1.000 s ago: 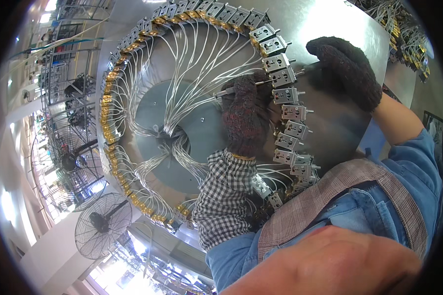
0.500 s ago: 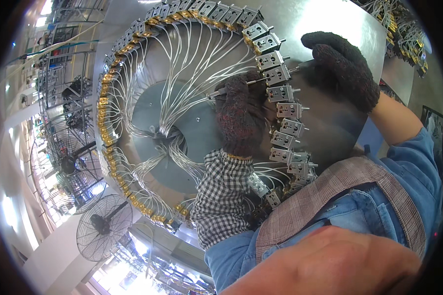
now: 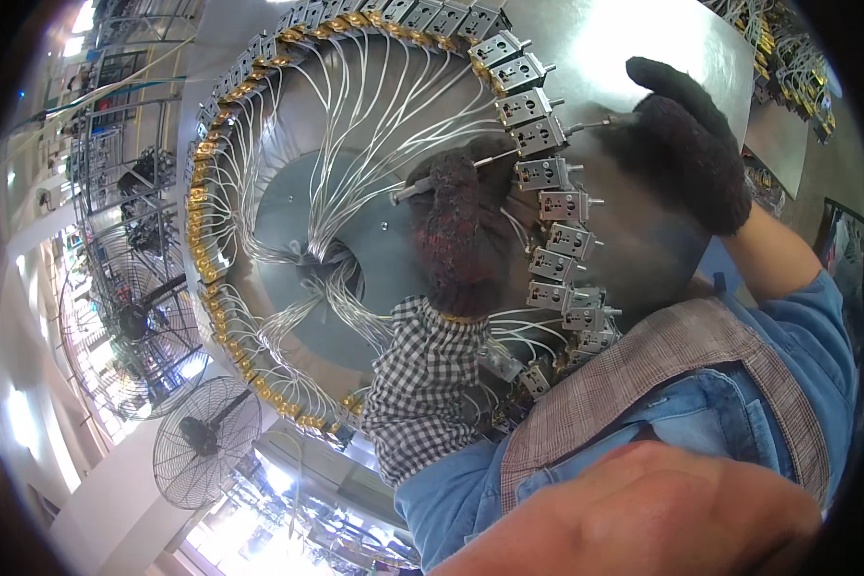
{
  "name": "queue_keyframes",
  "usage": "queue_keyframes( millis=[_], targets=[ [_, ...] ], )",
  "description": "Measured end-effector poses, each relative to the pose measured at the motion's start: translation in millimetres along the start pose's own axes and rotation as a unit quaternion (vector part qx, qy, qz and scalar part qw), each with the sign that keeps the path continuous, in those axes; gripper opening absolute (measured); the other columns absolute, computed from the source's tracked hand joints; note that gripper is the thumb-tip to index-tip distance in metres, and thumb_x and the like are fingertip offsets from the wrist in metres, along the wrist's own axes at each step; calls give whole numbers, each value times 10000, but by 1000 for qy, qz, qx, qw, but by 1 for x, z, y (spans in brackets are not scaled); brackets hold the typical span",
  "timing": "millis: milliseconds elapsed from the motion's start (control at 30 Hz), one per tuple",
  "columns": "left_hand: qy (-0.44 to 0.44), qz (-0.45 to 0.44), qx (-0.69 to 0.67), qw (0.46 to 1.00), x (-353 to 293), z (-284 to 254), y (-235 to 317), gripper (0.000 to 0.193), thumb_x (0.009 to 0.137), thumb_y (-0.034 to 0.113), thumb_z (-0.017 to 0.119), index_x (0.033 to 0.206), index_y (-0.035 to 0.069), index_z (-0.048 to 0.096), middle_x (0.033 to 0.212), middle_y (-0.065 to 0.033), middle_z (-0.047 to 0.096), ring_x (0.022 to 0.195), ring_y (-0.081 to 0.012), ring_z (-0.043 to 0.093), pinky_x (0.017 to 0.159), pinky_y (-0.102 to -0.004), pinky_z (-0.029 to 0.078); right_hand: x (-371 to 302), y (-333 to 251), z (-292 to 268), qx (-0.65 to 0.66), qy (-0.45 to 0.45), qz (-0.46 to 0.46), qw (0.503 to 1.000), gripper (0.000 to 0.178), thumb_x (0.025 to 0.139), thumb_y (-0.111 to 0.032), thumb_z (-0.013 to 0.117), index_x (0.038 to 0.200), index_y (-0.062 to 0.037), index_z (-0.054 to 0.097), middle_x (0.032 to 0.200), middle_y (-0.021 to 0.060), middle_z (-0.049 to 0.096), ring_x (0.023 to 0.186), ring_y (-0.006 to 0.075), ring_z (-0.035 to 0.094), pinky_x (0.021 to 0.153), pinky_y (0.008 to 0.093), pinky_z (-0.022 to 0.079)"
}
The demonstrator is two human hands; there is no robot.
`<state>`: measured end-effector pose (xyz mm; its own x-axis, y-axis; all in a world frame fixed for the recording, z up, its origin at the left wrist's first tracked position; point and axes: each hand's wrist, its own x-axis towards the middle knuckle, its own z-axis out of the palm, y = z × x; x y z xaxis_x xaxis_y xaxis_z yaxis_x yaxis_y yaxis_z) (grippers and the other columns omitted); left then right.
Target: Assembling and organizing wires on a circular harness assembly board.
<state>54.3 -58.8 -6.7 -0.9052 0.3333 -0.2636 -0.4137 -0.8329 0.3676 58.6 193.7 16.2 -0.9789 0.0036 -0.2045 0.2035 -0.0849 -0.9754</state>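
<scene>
Though the knit-gloved left hand (image 3: 459,226) clasps a metal rod (image 3: 410,191), the right hand's (image 3: 698,154) hold is unclear.

the tabletop (image 3: 658,58) glares like polished metal from where i stand; the small boxes (image 3: 540,136) are smooth metal, the wires (image 3: 360,120) glossy, plastic-looking. right glove (image 3: 696,154) and left glove (image 3: 451,226) look rough, matt, woolly; the sleeve (image 3: 420,384), woven cloth.
</scene>
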Motion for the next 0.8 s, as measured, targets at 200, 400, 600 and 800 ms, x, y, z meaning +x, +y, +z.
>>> queue_keyframes(
  millis=[200, 400, 600, 800],
  targets=[
    [91, 100, 256, 957, -20, 14, 1, 200, 946, 150, 471, 1107, 33, 454, 1125, -157, 543, 1001, -217, 582, 787, -312, 539, -30, 15, 10, 118, 32, 49, 991, 422, 906, -148, 505, 1303, -41, 411, 848, 29, 593, 767, 122, 582, 677, 249, 470],
    [65, 134, 429, 891, -14, 9, 1, 196, 928, 140, 486, 1071, 7, 470, 1048, -188, 581, 975, -298, 595, 849, -418, 518, -35, 17, 16, 100, 13, 40, 994, 412, 915, -147, 488, 1304, -39, 408, 838, 48, 593, 737, 116, 579, 606, 230, 452],
    [30, 116, 286, 951, -11, 11, -1, 276, 950, 200, 466, 1079, -43, 446, 1011, -181, 599, 934, -242, 602, 837, -348, 509, -33, 21, 33, 140, 58, 30, 988, 405, 887, -191, 550, 1241, -11, 475, 748, 79, 574, 651, 148, 568, 550, 274, 474],
    [26, 103, 332, 937, -11, 17, 1, 264, 957, 198, 451, 1055, -47, 461, 1019, -176, 590, 937, -231, 596, 837, -346, 503, -34, 23, 29, 153, 63, 61, 984, 379, 889, -189, 551, 1226, -23, 499, 802, 90, 589, 663, 145, 573, 546, 277, 479]
  ],
)
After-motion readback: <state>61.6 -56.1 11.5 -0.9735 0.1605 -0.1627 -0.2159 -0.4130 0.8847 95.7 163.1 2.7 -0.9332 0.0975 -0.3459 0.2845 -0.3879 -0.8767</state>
